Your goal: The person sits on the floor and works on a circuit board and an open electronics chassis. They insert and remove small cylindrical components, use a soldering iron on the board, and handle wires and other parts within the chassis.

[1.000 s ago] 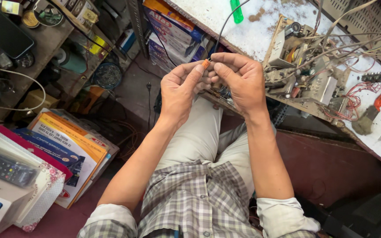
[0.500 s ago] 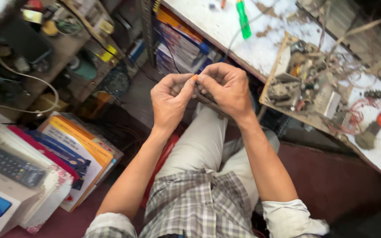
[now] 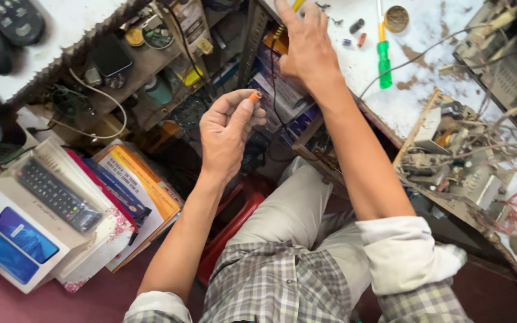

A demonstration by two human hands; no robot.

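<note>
My left hand (image 3: 230, 128) is raised above my lap and pinches a small orange cylindrical part (image 3: 254, 95) between thumb and forefinger. My right hand (image 3: 306, 45) reaches far forward to the edge of the white workbench (image 3: 414, 101), fingers spread, touching a black wire (image 3: 273, 90) and something yellow at the frame's top. A green-handled screwdriver (image 3: 384, 63) lies on the bench just right of that hand. Small loose parts (image 3: 357, 27) lie beside it.
An open circuit chassis with tangled wires (image 3: 468, 161) sits on the bench at right. A small round tin (image 3: 397, 18) lies near the top. Shelves with clutter (image 3: 145, 54) stand ahead; stacked books (image 3: 133, 191), a box and a remote control (image 3: 58, 194) lie at left.
My hands were together in front of me, both on the small part. They have separated: the right hand reached forward to the bench, and the left keeps the orange part.
</note>
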